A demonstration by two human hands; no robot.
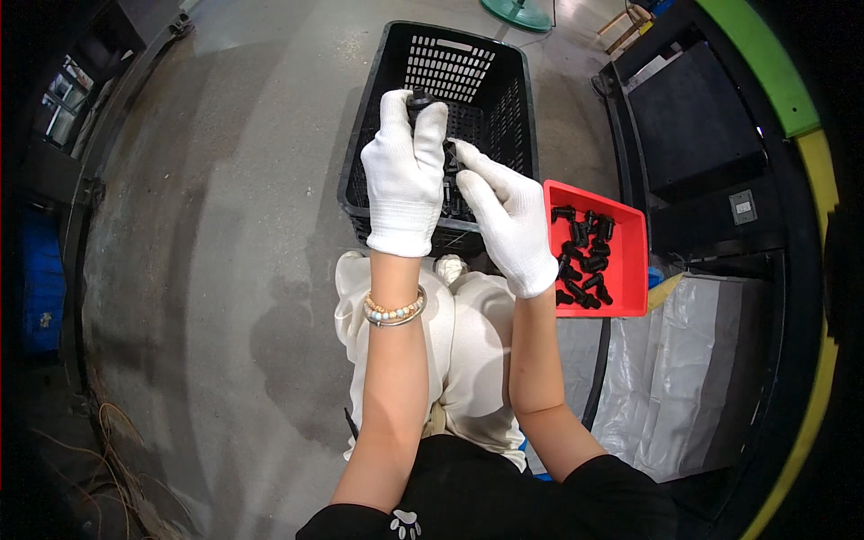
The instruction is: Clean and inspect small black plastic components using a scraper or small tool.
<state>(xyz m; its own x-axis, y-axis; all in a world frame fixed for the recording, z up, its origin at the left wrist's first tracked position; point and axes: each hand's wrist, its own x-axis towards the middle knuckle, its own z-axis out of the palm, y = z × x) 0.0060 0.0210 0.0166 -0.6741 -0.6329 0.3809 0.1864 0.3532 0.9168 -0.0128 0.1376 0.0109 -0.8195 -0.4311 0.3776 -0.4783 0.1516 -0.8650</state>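
Observation:
Both my hands wear white knit gloves and are raised over a black plastic crate (526, 108). My left hand (403, 171) is closed on a small black plastic part (419, 101), gripped between thumb and fingers; its lower end is hidden in the glove. Close by on the right, my right hand (508, 211) has thumb and forefinger curled toward each other in a pinch. Something dark shows at those fingertips, but I cannot make out whether it is held or lies in the crate behind. More black parts (453, 200) lie in the crate, partly covered by my hands.
A red tray (636, 243) with several black plastic parts (594, 263) sits right of my right forearm. Farther right are a black machine frame (693, 117) with green and yellow edging and a pale plastic sheet (693, 369). A green round base (517, 13) stands beyond the crate.

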